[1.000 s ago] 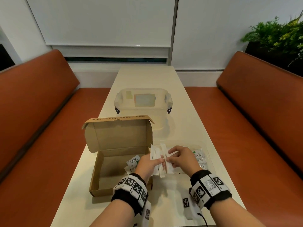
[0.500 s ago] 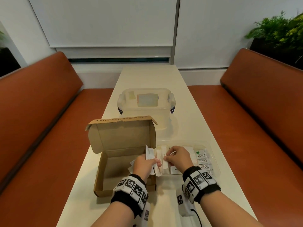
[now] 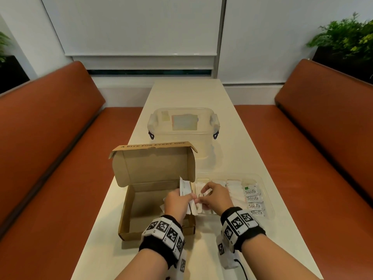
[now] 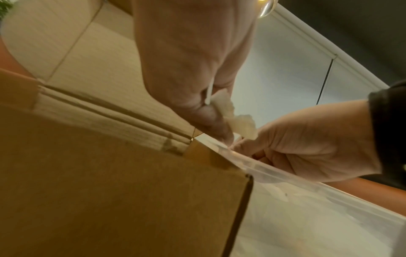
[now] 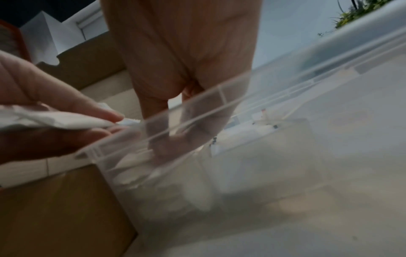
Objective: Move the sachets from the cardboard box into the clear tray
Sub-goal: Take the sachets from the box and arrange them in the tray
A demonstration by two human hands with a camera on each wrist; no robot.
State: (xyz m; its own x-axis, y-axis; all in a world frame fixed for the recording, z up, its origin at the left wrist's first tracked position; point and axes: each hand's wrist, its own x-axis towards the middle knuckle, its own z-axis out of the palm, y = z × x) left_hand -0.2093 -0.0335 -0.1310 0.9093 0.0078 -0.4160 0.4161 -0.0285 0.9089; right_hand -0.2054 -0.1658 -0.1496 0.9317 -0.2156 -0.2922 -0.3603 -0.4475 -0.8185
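We note a fan of white sachets (image 3: pixel 186 194) pinched in the left hand (image 3: pixel 177 203) over the box (image 3: pixel 125 219) edge; the right hand (image 3: pixel 217 199) pinches one sachet above the tray (image 3: pixel 268 207). The tray holds several rows already (Stevia packs at right). A few remain in the box, partly hidden; we judge the transfer well along.

The left hand (image 3: pixel 177 203) is holding white sachets (image 3: pixel 186 190) over the cardboard box (image 3: pixel 141 201); the right hand (image 3: pixel 217 198) is reaching into the clear tray (image 3: pixel 268 201).
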